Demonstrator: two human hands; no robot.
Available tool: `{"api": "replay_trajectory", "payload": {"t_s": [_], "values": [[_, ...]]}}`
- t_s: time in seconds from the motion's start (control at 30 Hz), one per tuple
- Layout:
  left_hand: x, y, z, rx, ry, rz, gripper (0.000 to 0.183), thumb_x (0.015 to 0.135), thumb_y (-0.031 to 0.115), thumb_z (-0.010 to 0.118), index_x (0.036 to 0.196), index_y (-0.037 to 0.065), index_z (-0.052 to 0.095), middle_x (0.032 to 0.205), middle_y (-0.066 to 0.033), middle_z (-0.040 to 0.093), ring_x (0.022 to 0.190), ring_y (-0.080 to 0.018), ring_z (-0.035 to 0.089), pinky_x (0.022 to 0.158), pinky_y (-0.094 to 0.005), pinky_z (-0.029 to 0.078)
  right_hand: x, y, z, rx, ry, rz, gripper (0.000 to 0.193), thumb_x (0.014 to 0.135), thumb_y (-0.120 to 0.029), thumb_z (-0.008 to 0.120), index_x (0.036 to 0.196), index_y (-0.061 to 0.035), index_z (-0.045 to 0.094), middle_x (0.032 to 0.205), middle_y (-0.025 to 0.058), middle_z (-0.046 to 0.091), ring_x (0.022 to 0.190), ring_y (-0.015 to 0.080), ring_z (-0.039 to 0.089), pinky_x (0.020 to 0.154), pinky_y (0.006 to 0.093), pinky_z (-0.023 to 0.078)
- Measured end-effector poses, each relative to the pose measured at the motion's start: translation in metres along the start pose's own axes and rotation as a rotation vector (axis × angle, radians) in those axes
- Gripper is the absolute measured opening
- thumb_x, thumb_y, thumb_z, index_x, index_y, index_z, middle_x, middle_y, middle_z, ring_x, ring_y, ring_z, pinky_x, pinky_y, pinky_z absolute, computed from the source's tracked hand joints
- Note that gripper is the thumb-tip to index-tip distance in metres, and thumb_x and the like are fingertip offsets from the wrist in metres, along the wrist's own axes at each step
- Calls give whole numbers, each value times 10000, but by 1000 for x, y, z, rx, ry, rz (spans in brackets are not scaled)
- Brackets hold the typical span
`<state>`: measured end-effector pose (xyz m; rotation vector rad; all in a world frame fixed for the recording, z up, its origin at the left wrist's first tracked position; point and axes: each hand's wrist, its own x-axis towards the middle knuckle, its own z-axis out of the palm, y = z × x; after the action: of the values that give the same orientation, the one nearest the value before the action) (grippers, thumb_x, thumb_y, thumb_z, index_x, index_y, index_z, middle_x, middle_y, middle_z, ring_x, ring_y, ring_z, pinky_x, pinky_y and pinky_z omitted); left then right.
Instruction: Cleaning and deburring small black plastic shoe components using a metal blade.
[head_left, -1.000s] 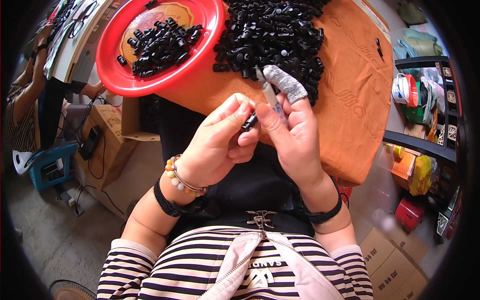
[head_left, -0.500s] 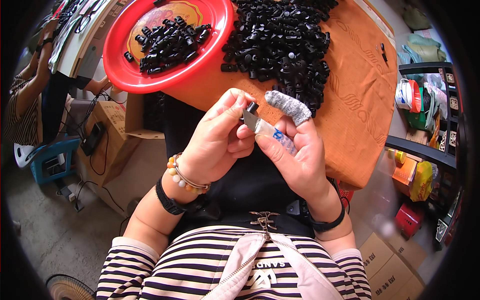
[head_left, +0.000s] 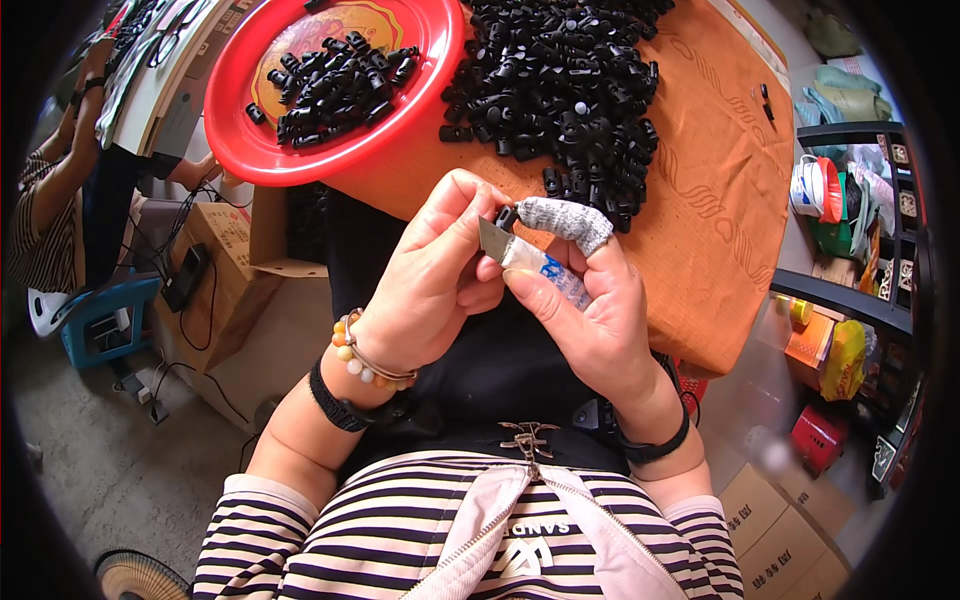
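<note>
Black plastic, short and tube-like, is the small part (head_left: 506, 217) which I see between the two hands, just above the near edge of the table. My left hand (head_left: 440, 255) holds it, with thumb and index finger pinched together on it; the other fingers are curled below. In my right hand (head_left: 585, 300) I have a flat grey metal blade (head_left: 493, 243) with a whitish wrapped handle (head_left: 545, 268) marked in blue, and the thumb is clamped on this handle. The index finger wears a grey knitted finger cover (head_left: 565, 220), and its tip bends over to the black part. The blade lies just beside the part; I cannot tell if its edge touches.

Beyond the hands, a large heap of similar black plastic pieces (head_left: 560, 90) covers the orange patterned tablecloth (head_left: 720, 180). To its left stands a round red plastic tray (head_left: 228, 135), with a smaller heap of black pieces (head_left: 340, 90) in it. At the left edge I see another person's striped sleeve (head_left: 45, 225).
</note>
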<state>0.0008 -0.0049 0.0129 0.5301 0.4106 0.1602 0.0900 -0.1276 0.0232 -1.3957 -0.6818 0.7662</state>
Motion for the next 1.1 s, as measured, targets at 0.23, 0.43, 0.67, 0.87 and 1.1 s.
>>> {"api": "replay_trajectory", "payload": {"t_s": [0.23, 0.43, 0.67, 0.87, 1.1], "values": [[-1, 1, 0, -3, 10, -26, 91, 959, 189, 396, 1017, 136, 441, 626, 40, 383, 474, -11, 295, 417, -141, 230, 0, -4, -2, 36, -19, 42, 310, 837, -49, 601, 1121, 30, 506, 989, 108, 595, 885, 126, 592, 732, 241, 486], [-2, 3, 0, -39, -19, -64, 130, 958, 255, 423, 976, 132, 461, 653, 20, 413, 490, -26, 283, 434, -153, 248, 0, 0, -3, 28, 1, 26, 298, 839, -53, 606, 1112, 27, 517, 928, 80, 616, 816, 90, 575, 710, 213, 470], [-1, 3, -1, -33, -41, -70, 130, 961, 257, 412, 971, 137, 461, 657, 14, 408, 491, -31, 281, 434, -155, 249, 6, 2, -4, 59, 56, -12, 365, 868, -102, 589, 1179, 41, 461, 929, 56, 594, 825, 51, 526, 708, 183, 436], [2, 0, 3, -24, -24, -110, 121, 964, 247, 405, 956, 136, 452, 659, 12, 411, 490, -32, 283, 433, -156, 250, 16, 7, 0, 134, 57, -60, 513, 873, -139, 592, 1271, 59, 337, 775, 21, 520, 684, 54, 557, 595, 175, 446], [0, 1, 7, 67, 6, -113, 112, 965, 236, 381, 991, 141, 435, 631, 27, 378, 464, -32, 295, 418, -153, 248, 24, 12, -5, -41, 103, -53, 522, 863, -161, 608, 1254, 69, 350, 698, 11, 516, 596, 68, 580, 532, 191, 464]]}}
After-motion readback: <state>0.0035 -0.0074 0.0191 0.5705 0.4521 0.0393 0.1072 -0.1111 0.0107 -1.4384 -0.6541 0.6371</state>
